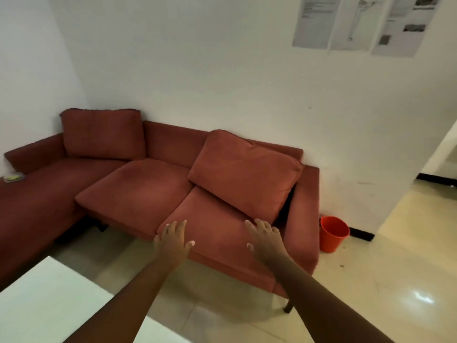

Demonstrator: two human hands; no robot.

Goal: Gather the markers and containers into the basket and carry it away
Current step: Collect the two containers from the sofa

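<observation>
We hold our left hand point(173, 240) and right hand point(265, 240) out at frame centre, fingers spread, holding nothing, over the sofa point(153, 191) front edge. White table point(49, 300) corner lower left; tiled floor point(371, 280) lies right. No basket or markers in view.

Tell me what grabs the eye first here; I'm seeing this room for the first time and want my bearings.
A big red sofa fills the middle against the white wall, with one back cushion slumped forward on its right seat. Two bare hands, the left hand and right hand, stretch out open in front of it, holding nothing. An orange bucket stands on the floor just right of the sofa.
</observation>
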